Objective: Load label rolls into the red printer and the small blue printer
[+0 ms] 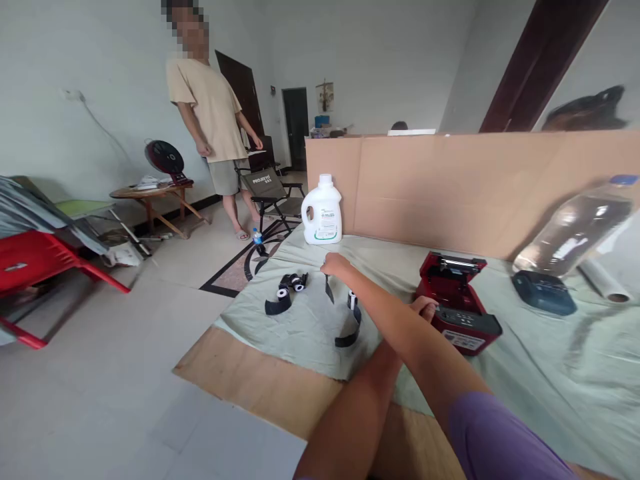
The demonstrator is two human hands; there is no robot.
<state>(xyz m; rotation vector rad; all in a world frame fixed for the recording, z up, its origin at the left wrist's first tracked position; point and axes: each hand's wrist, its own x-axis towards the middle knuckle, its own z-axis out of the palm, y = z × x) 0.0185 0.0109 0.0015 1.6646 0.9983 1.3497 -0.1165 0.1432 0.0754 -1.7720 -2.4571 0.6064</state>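
My arms cross, the right lying over the left. My right hand (336,265) is out over the cloth with its fingers closed on a short black strip (329,291) that hangs down. My left hand (425,308) rests against the near left side of a red and black printer (465,327), whose lid (453,265) stands raised. Its fingers are partly hidden, so I cannot see whether they grip. A black roll with a white core (353,301) trails its loose end on the cloth below my right forearm. More black rolls (284,297) sit to the left.
A white jug (323,212) stands at the cloth's back edge before a cardboard panel (400,193). On the right are a large clear bottle (575,227), a dark blue device (544,292) and a white tube (605,281). A person (207,113) stands beyond, near a folding chair (273,190).
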